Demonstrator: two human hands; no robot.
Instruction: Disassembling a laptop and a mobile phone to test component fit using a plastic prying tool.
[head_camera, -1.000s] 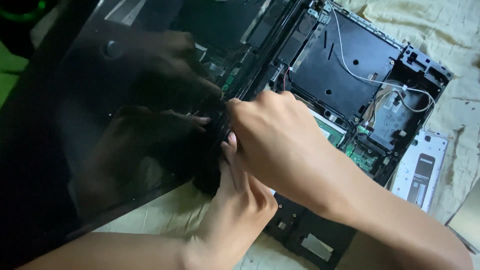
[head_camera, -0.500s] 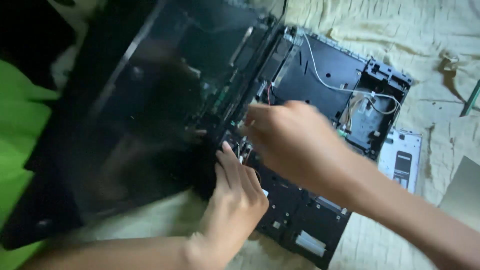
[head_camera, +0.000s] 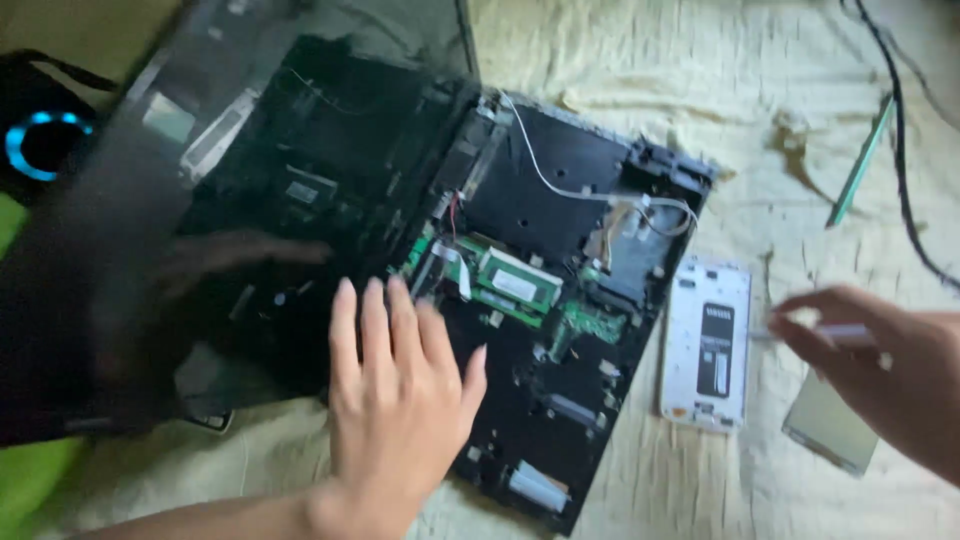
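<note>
Laptop laid open, one hand flat on it

Laptop chassis (head_camera: 560, 330), its cover off, lies on a cream bedsheet (head_camera: 640, 90) with the dark screen panel (head_camera: 200, 230) folded out to the left. The left hand (head_camera: 400, 410) rests flat on the near part of the base, fingers spread and together on nothing, apparently steadying it. Inside the shell sit a green memory module (head_camera: 515, 285), a white cable (head_camera: 560, 185) and a bare black bay at the far side. The right hand (head_camera: 880, 360), well right of the base, has its grip pinched on a thin pale tool (head_camera: 835, 335), blurred. A white phone frame (head_camera: 705, 345) lies just beside the base; a green strip (head_camera: 858, 165) lies farther off.
</note>
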